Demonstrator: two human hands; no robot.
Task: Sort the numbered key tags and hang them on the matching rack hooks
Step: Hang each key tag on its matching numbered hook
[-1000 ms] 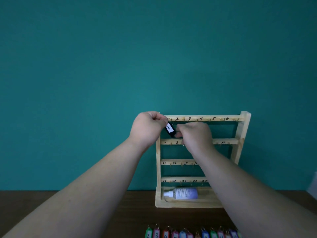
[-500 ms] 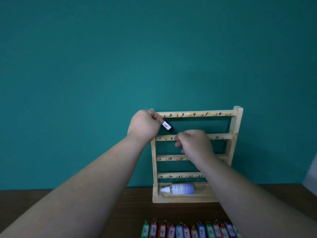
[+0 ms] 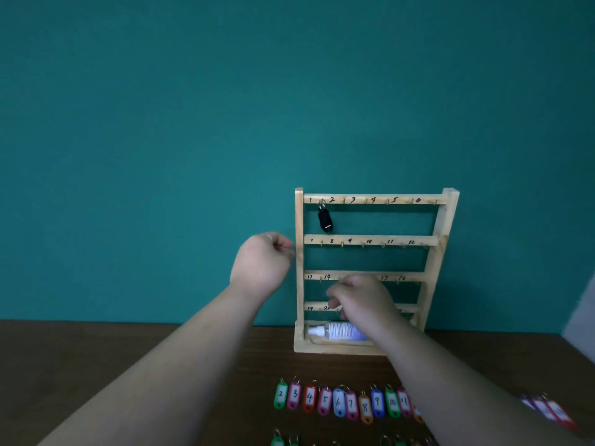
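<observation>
A wooden rack (image 3: 434, 252) with four numbered hook rails stands on the table against the teal wall. A black key tag (image 3: 325, 218) hangs by its ring from the hook by number 1 on the top rail. My left hand (image 3: 262, 263) hovers just left of the rack's left post, fingers loosely curled, holding nothing. My right hand (image 3: 360, 299) is lower, in front of the two bottom rails, fingers loosely curled and empty. A row of coloured numbered key tags (image 3: 338, 402) lies on the table near me, numbers 2 to 11 readable.
A small white bottle (image 3: 338, 331) lies in the rack's base tray. More tags (image 3: 547, 408) lie at the right under my forearm, and others peek in at the bottom edge. The table (image 3: 96, 355) is dark wood.
Both hands have let go of the black tag, which now hangs free on the first hook. Both hands have dropped away from the top rail, the right one furthest.
</observation>
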